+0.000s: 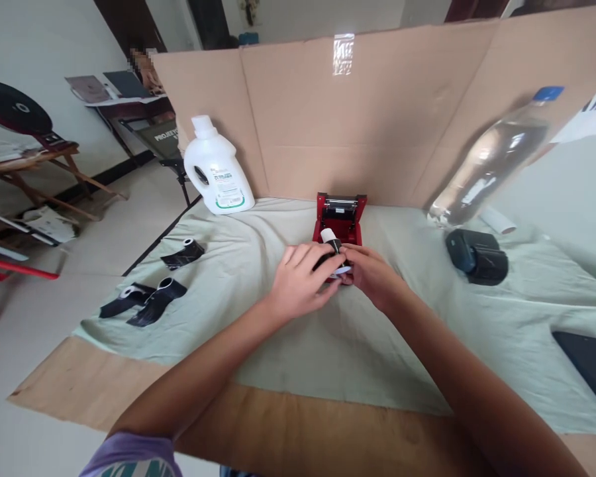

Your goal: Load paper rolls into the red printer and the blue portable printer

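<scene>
Near the middle of the cloth, my left hand (302, 278) and my right hand (370, 270) meet around a small black roll (335, 245) with a white core sticking out of its top. Fingers of both hands are closed on the roll and cover much of it. Just behind them stands a red device (358, 232) with its lid raised, showing a black and metal inside; the hands hide its front part. Off to the left, several black rolls lie on the cloth, one (191, 250) farther back and others (165, 291) nearer.
A white jug (218, 169) stands back left against a cardboard panel (347, 119). A large clear bottle (491, 165) leans at the right, by a black device (477, 257) and a white tube (499, 220). A dark phone (589, 361) lies at the right edge.
</scene>
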The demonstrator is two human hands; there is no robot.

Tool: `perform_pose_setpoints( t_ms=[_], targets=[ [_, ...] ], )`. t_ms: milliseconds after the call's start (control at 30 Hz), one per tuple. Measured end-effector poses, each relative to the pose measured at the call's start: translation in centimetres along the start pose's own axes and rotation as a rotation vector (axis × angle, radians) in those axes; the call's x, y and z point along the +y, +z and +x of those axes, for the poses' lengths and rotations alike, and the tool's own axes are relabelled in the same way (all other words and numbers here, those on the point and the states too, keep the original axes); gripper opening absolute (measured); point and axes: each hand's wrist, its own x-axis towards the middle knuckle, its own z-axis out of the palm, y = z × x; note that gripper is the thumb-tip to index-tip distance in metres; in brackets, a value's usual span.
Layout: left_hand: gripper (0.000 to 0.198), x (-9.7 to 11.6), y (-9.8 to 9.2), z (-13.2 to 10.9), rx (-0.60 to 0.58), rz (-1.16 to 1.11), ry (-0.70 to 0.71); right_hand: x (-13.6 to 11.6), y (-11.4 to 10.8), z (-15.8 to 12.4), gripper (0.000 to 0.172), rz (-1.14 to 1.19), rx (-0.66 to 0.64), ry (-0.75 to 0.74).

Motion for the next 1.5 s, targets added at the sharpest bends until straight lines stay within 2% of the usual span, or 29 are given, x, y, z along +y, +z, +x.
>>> perform_pose_setpoints(
  t_ms=[100,200,400,533,667,767,833,933,1000,1100,1267,1367,1500],
  targets=[
    [0.071,-0.1,0.3,0.2,0.040,-0.229,-0.243,-0.3,-0.4,-0.1,0.019,-0.128,-0.029,-0.005],
    [0.087,-0.1,0.7,-0.1,0.019,-0.332,-0.372,-0.7,0.2,-0.4,0.021,-0.220,-0.040,-0.026],
    [0.078,-0.1,1.2,-1.0,0.061,-0.307,-0.368,-0.6,1.8,-0.8,0.024,-0.306,-0.063,-0.113],
    [0.071,0.0,0.8,-0.9,0.084,-0.346,-0.373,-0.5,2.0,-1.0,0.030,-0.431,-0.020,-0.160],
    [0.079,0.2,0.6,-0.7,0.024,-0.491,-0.564,-1.6,0.6,-0.3,0.032,-0.718,0.103,-0.307],
    [0.067,0.3,1.2,-1.0,-0.024,-0.762,-0.751,-3.2,-1.5,1.8,0.029,-1.047,0.226,-0.382],
    [0.065,0.4,1.9,-1.2,-0.037,-0.986,-0.857,-4.0,-2.8,3.6,0.024,-1.261,0.206,-0.366],
    [0.072,0.8,2.8,-1.1,-0.055,-1.211,-0.969,-4.7,-3.5,6.0,0.022,-1.521,0.079,-0.277],
    [0.075,1.0,3.2,-0.7,-0.058,-1.278,-0.991,-4.7,-3.1,7.0,0.025,-1.641,0.034,-0.210],
    [0.077,1.1,3.4,0.1,-0.041,-1.326,-1.010,-4.5,-2.0,7.7,0.030,-1.775,0.036,-0.124],
    [0.080,0.9,3.8,0.8,-0.005,-1.334,-1.045,-3.9,-0.8,8.9,0.027,-1.800,0.068,-0.018],
    [0.080,0.9,4.0,0.8,0.001,-1.327,-1.057,-3.4,-1.2,10.0,0.029,-1.726,0.053,0.013],
    [0.080,1.0,4.1,0.9,0.003,-1.316,-1.062,-2.6,-2.3,10.5,0.034,-1.624,0.052,-0.037]
  ],
)
